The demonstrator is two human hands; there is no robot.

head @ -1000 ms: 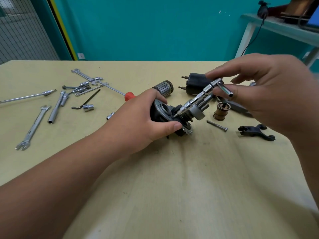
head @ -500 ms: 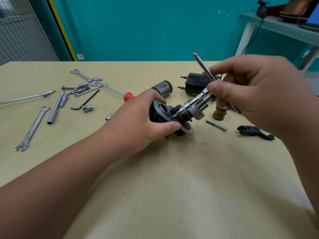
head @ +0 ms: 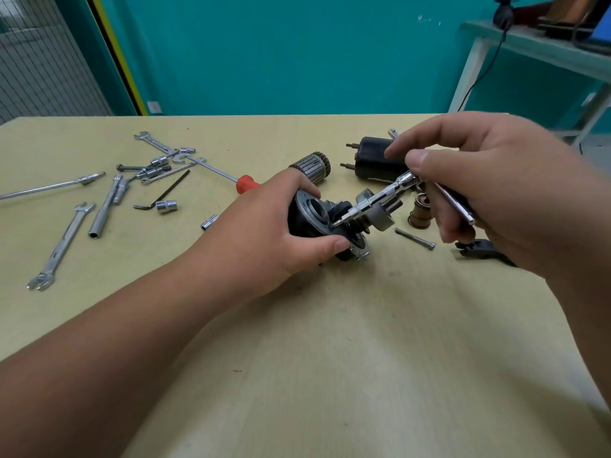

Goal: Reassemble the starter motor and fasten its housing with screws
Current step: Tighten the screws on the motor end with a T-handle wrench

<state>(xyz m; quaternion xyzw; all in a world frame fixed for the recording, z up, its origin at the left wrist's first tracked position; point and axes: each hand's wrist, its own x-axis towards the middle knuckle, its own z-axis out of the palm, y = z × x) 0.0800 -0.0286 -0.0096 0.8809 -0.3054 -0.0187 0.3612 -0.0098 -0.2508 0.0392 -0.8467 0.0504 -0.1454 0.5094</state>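
My left hand grips the dark starter motor housing, which lies on its side on the table with its round flange facing me. My right hand pinches a chrome T-handle driver by its crossbar end. The driver's shaft slants down to the left, and its tip sits at the housing's flange. A loose long screw lies on the table just right of the housing. The armature and a black cylindrical motor body lie behind.
Wrenches, sockets, a hex key and a red-handled screwdriver are scattered at the left. A brass-coloured coil part and a black fork lever lie at the right. A shelf stands behind right.
My right hand has turned the T-handle: its crossbar, which pointed up and left half a second ago, now points down to the right. My left hand and the housing stay put.
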